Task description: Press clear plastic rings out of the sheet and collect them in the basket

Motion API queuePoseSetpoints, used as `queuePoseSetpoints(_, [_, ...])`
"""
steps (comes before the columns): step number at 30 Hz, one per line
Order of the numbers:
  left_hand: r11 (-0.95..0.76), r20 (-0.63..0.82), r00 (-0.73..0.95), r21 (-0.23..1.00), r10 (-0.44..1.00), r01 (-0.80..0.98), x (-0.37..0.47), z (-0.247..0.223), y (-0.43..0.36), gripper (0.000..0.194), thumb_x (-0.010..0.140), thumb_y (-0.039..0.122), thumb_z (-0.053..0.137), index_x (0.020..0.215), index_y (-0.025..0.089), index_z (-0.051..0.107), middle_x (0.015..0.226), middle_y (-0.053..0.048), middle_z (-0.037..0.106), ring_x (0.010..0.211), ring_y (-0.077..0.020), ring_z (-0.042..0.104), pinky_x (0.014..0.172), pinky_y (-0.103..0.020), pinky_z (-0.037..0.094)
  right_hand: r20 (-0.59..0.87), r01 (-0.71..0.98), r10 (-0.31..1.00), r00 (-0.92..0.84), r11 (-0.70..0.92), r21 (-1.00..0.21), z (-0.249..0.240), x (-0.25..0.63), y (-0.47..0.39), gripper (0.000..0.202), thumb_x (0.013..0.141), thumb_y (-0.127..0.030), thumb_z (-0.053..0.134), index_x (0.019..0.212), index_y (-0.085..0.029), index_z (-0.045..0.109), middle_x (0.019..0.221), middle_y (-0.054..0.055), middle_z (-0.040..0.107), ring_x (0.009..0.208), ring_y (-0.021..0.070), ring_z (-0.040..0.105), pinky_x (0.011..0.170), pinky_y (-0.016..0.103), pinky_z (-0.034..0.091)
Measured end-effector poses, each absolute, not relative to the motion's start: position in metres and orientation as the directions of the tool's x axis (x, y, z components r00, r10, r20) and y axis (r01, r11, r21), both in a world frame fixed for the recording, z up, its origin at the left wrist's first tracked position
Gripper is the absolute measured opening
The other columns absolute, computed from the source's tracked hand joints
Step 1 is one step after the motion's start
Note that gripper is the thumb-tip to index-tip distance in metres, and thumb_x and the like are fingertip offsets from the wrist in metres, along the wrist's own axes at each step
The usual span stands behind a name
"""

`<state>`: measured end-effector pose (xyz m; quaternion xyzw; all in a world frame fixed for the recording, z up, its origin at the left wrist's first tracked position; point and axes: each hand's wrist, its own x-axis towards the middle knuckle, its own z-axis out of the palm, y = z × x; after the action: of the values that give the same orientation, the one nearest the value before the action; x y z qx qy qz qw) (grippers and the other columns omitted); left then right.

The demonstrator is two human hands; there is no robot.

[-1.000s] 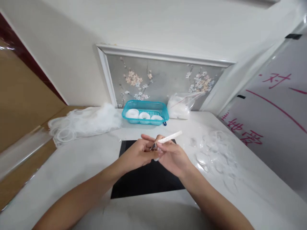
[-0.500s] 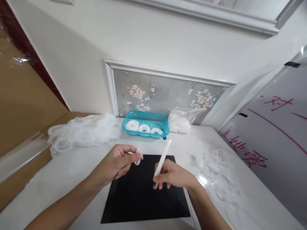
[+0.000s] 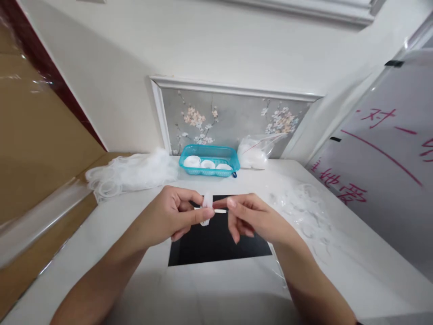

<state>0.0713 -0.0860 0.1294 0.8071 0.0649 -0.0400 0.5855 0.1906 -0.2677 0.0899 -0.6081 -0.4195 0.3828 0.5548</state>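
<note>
My left hand (image 3: 179,214) pinches a small white roll (image 3: 207,201) between thumb and forefinger, above the black mat (image 3: 216,246). A narrow white strip or stick (image 3: 220,211) extends sideways from the roll towards my right hand (image 3: 248,214). The thumb and forefinger of my right hand are drawn together at the strip's outer end, the forefinger reaching close to the roll. My other right fingers curl below. Fingers hide part of the roll and strip.
Behind the mat stands a blue basket (image 3: 209,172) with white rolls (image 3: 207,165). White mesh-like material (image 3: 135,174) lies left; a clear bag with white contents (image 3: 253,155) sits right of the basket. Clear plastic (image 3: 304,212) spreads at the right, near a written board (image 3: 389,189).
My hands have come together, with the roll now upright in my left. The white stick, earlier raised in my right hand, now lies nearly level beside the roll. The view has shifted.
</note>
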Motion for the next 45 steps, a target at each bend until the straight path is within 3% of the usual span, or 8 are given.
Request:
queuePoseSetpoints(3, [-0.362, -0.186, 0.982, 0.918, -0.030, 0.163, 0.063, 0.140, -0.101, 0.020, 0.080, 0.035, 0.067, 0.077, 0.015, 0.068, 0.038, 0.004, 0.047, 0.031, -0.0048, 0.036, 0.035, -0.013, 0.023, 0.035, -0.037, 0.977, 0.211, 0.044, -0.998, 0.101, 0.168, -0.269, 0.049, 0.090, -0.060, 0.053, 0.092, -0.013, 0.064, 0.056, 0.000, 0.063, 0.033, 0.0039, 0.035, 0.034, 0.017, 0.024])
queuePoseSetpoints(7, [-0.448, -0.161, 0.985, 0.887, -0.069, 0.113, 0.060, 0.152, -0.117, 0.017, 0.084, 0.028, 0.058, 0.082, 0.017, 0.071, 0.061, -0.001, 0.066, 0.038, -0.0061, 0.045, 0.038, -0.015, 0.032, 0.119, -0.031, 0.945, 0.306, 0.135, -0.990, 0.107, 0.157, -0.268, 0.047, 0.086, -0.056, 0.063, 0.097, -0.012, 0.069, 0.051, -0.001, 0.061, 0.030, 0.0041, 0.037, 0.030, 0.016, 0.021])
queuePoseSetpoints(11, [-0.535, -0.159, 0.986, 0.838, -0.042, 0.112, 0.057, 0.152, -0.124, 0.022, 0.085, 0.036, 0.058, 0.081, 0.018, 0.071, 0.043, 0.004, 0.048, 0.034, -0.0066, 0.041, 0.037, -0.015, 0.027, 0.134, -0.016, 0.864, 0.485, 0.162, -0.987, 0.113, 0.159, -0.274, 0.050, 0.082, -0.057, 0.067, 0.107, -0.014, 0.073, 0.038, -0.006, 0.049, 0.029, 0.0057, 0.037, 0.030, 0.017, 0.020])
queuePoseSetpoints(17, [-0.683, -0.111, 0.992, 0.729, -0.052, 0.046, 0.051, 0.145, -0.127, 0.026, 0.086, 0.040, 0.055, 0.077, 0.019, 0.067, 0.042, 0.006, 0.042, 0.036, -0.0077, 0.043, 0.041, -0.017, 0.033, 0.174, -0.063, 0.751, 0.638, 0.276, -0.959, 0.111, 0.169, -0.279, 0.047, 0.081, -0.059, 0.067, 0.079, -0.012, 0.076, 0.036, -0.004, 0.046, 0.027, 0.0044, 0.031, 0.029, 0.020, 0.017])
queuePoseSetpoints(27, [-0.866, 0.001, 1.000, 0.499, 0.029, 0.025, 0.062, 0.133, -0.125, 0.031, 0.089, 0.045, 0.050, 0.099, 0.020, 0.066, 0.054, 0.004, 0.059, 0.045, -0.0097, 0.048, 0.045, -0.019, 0.030, 0.184, -0.279, 0.919, 0.348, 0.289, -0.916, 0.113, 0.169, -0.285, 0.043, 0.092, -0.048, 0.057, 0.115, -0.014, 0.069, 0.045, -0.003, 0.057, 0.031, 0.0054, 0.038, 0.031, 0.016, 0.025])
queuePoseSetpoints(37, [-0.423, -0.219, 0.958, 0.898, -0.187, 0.122, 0.062, 0.143, -0.103, 0.072, 0.080, 0.022, 0.055, 0.150, 0.017, 0.037, 0.044, 0.007, 0.051, 0.036, -0.0091, 0.045, 0.041, -0.017, 0.030, 0.057, -0.020, 0.973, 0.224, 0.063, -0.998, 0.108, 0.159, -0.287, 0.036, 0.091, -0.051, 0.057, 0.094, -0.015, 0.061, 0.058, -0.002, 0.063, 0.040, 0.0075, 0.054, 0.039, 0.017, 0.044])
queuePoseSetpoints(40, [-0.216, -0.173, 0.955, 0.969, -0.241, 0.121, 0.063, 0.143, -0.099, 0.069, 0.082, 0.030, 0.058, 0.147, 0.015, 0.041, 0.038, 0.008, 0.045, 0.029, -0.0073, 0.034, 0.035, -0.017, 0.024, 0.010, 0.087, 0.967, 0.256, -0.013, -0.996, 0.109, 0.159, -0.285, 0.034, 0.092, -0.049, 0.056, 0.087, -0.016, 0.060, 0.057, -0.001, 0.064, 0.040, 0.0070, 0.054, 0.041, 0.017, 0.043])
queuePoseSetpoints(45, [-0.079, -0.052, 0.997, 0.996, -0.058, 0.047, 0.068, 0.138, -0.107, 0.041, 0.081, 0.043, 0.067, 0.112, 0.016, 0.069, 0.034, 0.009, 0.032, 0.028, -0.0021, 0.017, 0.033, -0.015, 0.008, -0.009, 0.278, 0.939, 0.345, -0.111, -0.954, 0.103, 0.160, -0.276, 0.027, 0.092, -0.042, 0.058, 0.090, -0.016, 0.063, 0.064, 0.001, 0.068, 0.042, 0.0081, 0.057, 0.043, 0.018, 0.045])
